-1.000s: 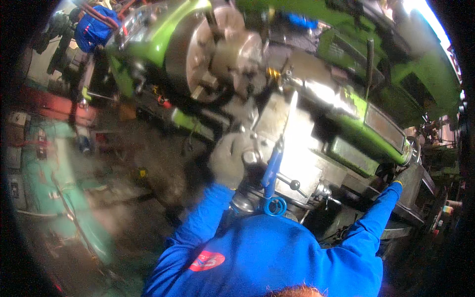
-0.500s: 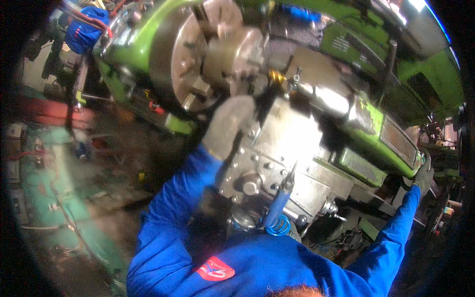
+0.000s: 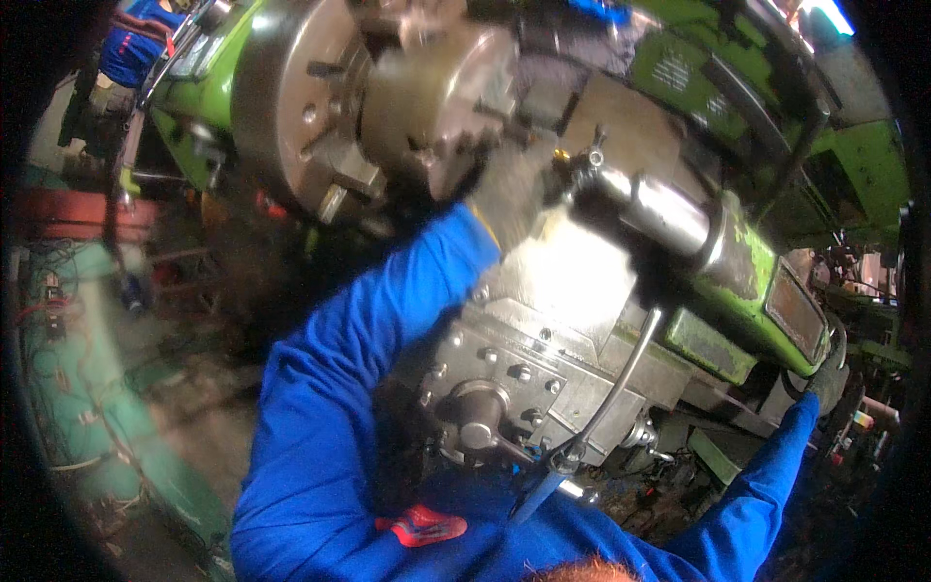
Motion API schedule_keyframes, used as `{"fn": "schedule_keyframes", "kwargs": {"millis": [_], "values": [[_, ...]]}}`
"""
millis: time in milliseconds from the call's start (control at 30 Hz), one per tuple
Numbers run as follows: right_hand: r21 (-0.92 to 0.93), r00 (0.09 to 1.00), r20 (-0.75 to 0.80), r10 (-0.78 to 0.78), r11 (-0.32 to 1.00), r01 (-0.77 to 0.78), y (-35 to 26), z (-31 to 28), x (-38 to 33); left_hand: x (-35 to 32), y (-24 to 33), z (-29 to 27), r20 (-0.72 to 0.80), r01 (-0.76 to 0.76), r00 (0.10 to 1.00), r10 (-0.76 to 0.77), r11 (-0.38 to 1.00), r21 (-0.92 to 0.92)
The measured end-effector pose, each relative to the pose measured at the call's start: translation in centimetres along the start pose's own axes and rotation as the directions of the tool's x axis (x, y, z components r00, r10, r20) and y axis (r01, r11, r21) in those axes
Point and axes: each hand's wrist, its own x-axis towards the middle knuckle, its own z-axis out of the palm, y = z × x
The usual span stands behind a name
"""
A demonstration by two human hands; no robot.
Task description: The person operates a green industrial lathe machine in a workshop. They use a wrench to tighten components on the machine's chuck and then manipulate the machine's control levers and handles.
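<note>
I lean over a green lathe (image 3: 737,281). My left hand (image 3: 509,194), in a grey glove and blurred, reaches up between the steel chuck (image 3: 388,107) and the bright grey carriage block (image 3: 553,291); I cannot tell whether it grips anything. My right hand (image 3: 824,373), in a dark glove, rests far right on the machine's lower edge, its fingers hard to make out. A slim metal rod with a blue handle (image 3: 582,436) hangs in front of my chest, over the bolted apron face (image 3: 504,378).
A polished steel cylinder (image 3: 669,213) lies across the carriage. A teal cabinet with cables (image 3: 87,388) stands at the left, on a dirty floor. Another person in blue (image 3: 145,44) is at the top left behind the headstock.
My head has moved closer to the machine. My left arm has stretched upward from the apron to the gap beside the chuck. My right hand stays at the far right.
</note>
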Motion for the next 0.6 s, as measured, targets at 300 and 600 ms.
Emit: {"fn": "schedule_keyframes", "kwargs": {"millis": [300,600], "values": [[0.088,0.993,0.062,-0.097,0.992,0.091,1.1,0.4,1.2,0.9,-0.8,0.0,0.004,-0.122,0.992,0.128,0.932,0.342],[-0.022,0.99,0.016,-0.142,0.99,0.142,2.1,0.6,-0.1,-1.0,1.6,3.2,-0.112,0.081,0.99,-0.083,0.996,-0.023]]}}
